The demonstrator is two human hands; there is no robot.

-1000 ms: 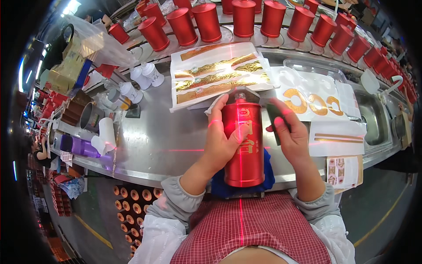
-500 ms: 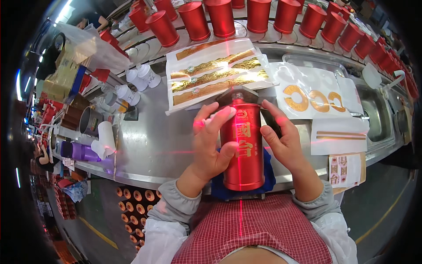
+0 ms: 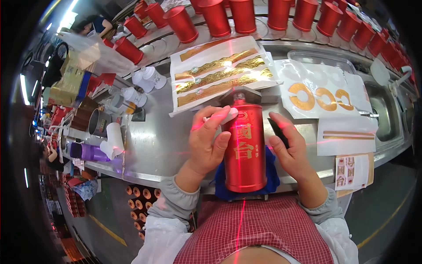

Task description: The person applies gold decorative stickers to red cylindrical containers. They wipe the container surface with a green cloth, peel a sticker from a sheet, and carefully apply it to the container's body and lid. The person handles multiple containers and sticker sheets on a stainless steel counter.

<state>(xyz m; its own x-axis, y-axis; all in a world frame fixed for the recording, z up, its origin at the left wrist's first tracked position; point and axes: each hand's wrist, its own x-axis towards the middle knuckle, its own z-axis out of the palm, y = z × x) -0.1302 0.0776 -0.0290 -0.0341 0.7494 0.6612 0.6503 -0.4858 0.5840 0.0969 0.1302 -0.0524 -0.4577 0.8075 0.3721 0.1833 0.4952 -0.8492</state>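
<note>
A red metallic bottle (image 3: 247, 174) with gold lettering lies in front of me, its neck toward a dark angular holder (image 3: 253, 95) and its base on blue cloth (image 3: 272, 178). My left hand (image 3: 203, 143) is at its upper left, fingers curled round a small white wad (image 3: 231, 115) pressed near the shoulder; whether cloth or paper, I cannot tell. To the right of the bottle, my right hand (image 3: 291, 152) holds a thin, flat black piece (image 3: 278, 132), partly hidden by the fingers. A red laser line runs down the bottle.
Gold label strips on a white sheet (image 3: 176, 99) lie beyond the bottle. Ring-shaped gold labels (image 3: 301, 97) are at right, near a metal sink (image 3: 389, 125). Several red canisters (image 3: 220, 20) line the far conveyor. At left are white jars (image 3: 134, 97) and a purple bottle (image 3: 94, 152).
The whole view has shifted slightly. My right hand has drawn back a little from the bottle's shoulder, showing more of the black piece. My left hand stays by the shoulder with the white wad.
</note>
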